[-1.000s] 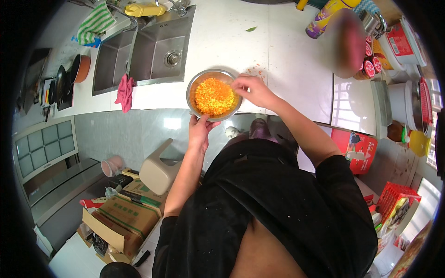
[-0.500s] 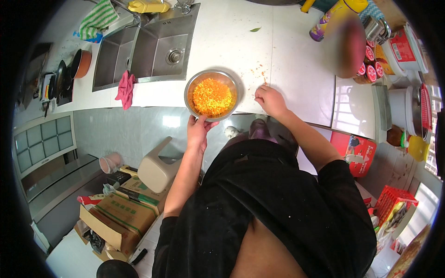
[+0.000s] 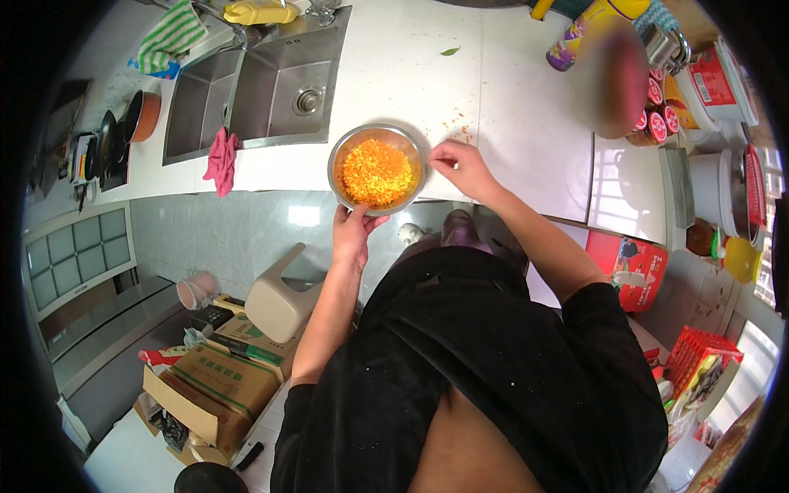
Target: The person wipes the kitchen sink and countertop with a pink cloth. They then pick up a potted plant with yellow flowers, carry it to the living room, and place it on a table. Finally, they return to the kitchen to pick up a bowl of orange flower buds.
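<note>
A steel bowl [image 3: 336, 179] at the counter's front edge holds finely chopped orange and yellow bits [image 3: 376, 171]. My left hand [image 3: 352, 232] grips its near rim, thumb over the edge. Just right of the bowl, my right hand [image 3: 462, 168] is above the counter with its fingers pinched together. Whatever those fingertips hold, if anything, is too small to make out. Behind that hand, small orange crumbs [image 3: 463, 129] are scattered over the white counter [image 3: 394, 74].
A double steel sink [image 3: 283, 90] lies to the left, a pink cloth [image 3: 221, 163] over its front edge. A green leaf [image 3: 449, 52] rests further back. Red-lidded jars [image 3: 655, 127] and tubs crowd the right. Behind me on the left are a beige stool [image 3: 279, 304] and cardboard boxes [image 3: 218, 382].
My right hand has moved left from the crumbs to beside the bowl's rim. Fewer crumbs show near where it was. The left hand still grips the bowl.
</note>
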Demonstrator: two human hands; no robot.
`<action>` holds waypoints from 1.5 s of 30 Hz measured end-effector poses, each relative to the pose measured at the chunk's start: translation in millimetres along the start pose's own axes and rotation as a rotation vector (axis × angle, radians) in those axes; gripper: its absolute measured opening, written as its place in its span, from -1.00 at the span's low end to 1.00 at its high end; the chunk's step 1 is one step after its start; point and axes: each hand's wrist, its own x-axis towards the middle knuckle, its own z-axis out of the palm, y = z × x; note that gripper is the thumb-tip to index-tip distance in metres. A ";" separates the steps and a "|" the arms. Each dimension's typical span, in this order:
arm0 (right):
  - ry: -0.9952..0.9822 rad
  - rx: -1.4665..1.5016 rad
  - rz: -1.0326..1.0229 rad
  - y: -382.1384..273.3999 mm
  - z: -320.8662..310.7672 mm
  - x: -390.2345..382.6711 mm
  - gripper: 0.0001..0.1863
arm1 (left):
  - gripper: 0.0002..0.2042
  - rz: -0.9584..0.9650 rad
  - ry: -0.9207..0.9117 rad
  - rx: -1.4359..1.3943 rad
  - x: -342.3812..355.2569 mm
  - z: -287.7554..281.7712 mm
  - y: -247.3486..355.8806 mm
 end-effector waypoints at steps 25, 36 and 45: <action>0.048 -0.515 0.039 37.6 -3.6 4.2 -0.96 | -0.71 0.035 0.035 -0.047 1.3 -9.9 3.2; 0.085 -0.672 -0.170 50.9 5.4 13.9 -0.98 | -0.75 0.035 0.041 -0.037 -0.9 -10.6 4.0; 0.108 -0.117 0.007 17.4 0.2 31.2 -0.94 | -0.75 0.024 0.033 -0.039 -1.9 -9.3 4.3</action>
